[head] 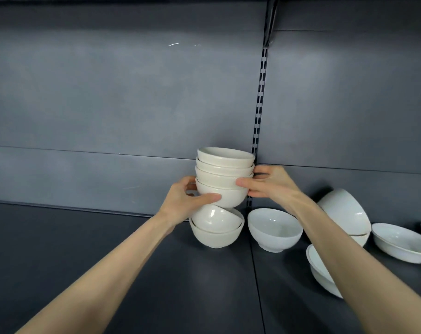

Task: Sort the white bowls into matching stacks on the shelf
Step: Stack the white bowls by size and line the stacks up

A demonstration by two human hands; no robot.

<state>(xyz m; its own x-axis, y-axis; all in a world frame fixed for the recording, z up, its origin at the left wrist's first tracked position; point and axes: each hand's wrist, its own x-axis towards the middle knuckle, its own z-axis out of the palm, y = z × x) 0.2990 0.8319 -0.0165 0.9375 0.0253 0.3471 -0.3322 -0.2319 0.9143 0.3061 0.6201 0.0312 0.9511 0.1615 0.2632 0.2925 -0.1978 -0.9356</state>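
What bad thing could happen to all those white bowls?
The held stack of four cream ceramic bowls sits over a tilted cream bowl lying crooked in another; set down there, it might wobble and topple. The right hand grips with fingertips only, so it could slip. The right forearm passes close above a white rimmed bowl and could knock it.

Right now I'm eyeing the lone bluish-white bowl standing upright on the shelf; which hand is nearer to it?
Right. The right hand sits just above the bowl; the left hand is farther left, across the stack.
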